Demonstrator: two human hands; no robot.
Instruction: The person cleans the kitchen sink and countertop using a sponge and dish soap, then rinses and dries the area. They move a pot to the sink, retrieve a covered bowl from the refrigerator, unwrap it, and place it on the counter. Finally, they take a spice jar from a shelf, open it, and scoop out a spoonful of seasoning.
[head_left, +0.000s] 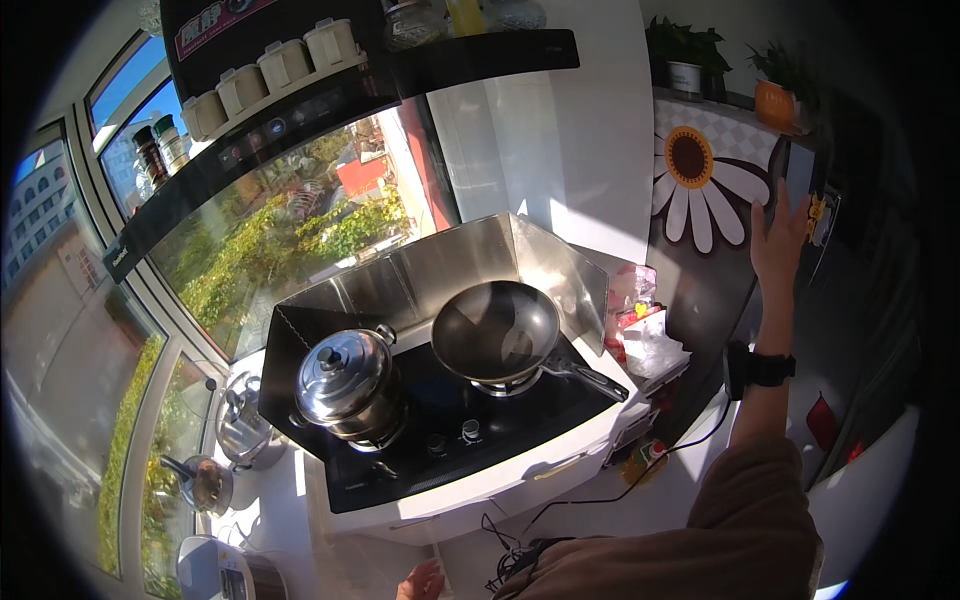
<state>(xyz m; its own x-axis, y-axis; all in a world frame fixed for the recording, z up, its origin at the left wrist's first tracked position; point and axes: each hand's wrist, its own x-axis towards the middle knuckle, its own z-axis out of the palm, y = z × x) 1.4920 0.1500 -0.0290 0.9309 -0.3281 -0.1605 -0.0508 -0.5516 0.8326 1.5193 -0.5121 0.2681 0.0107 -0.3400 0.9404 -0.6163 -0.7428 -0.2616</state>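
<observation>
My right hand (778, 244) is raised at the right, fingers apart, with no object visible in it. It is close to the front edge of a dark refrigerator (697, 292), beside a yellow magnet (816, 217); whether it touches the door cannot be seen. A black band circles that wrist. Low at the bottom edge, my left hand (421, 581) is partly cut off, so its fingers' state is unclear. Before me, a black gas cooktop (427, 450) bears a lidded steel pot (349, 386) and a dark wok (495, 330), whose handle points to the right.
A steel splash guard (401, 289) surrounds the burners' back and sides. Overhead projects a black range hood (480, 71) carrying seasoning boxes (285, 64). More cookware, including a steel pot (244, 424), stands by the window. A black cable (637, 487) runs from my right wrist.
</observation>
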